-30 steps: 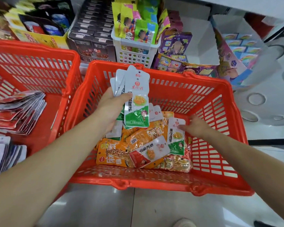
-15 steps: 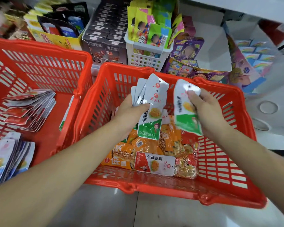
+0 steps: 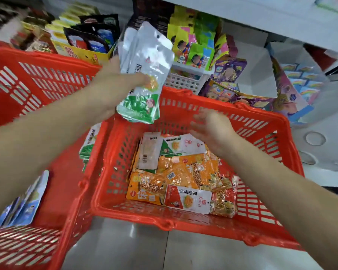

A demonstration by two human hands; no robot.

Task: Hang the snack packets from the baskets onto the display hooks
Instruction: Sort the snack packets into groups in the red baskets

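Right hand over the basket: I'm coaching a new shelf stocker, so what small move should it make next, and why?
Probably lower the right hand and pinch the green-and-white packet just below it in the red basket. That hand hovers open and empty, while the left hand grips a stack of matching packets, so it likely belongs with them.

The left arm reaches in from the lower left, its bare forearm stretched up and to the right. The left hand is raised and grips a stack of packets, thumb laid across the front. The right arm comes in from the lower right. The right hand sits lower, palm down, fingers loosely spread and blurred, holding nothing.
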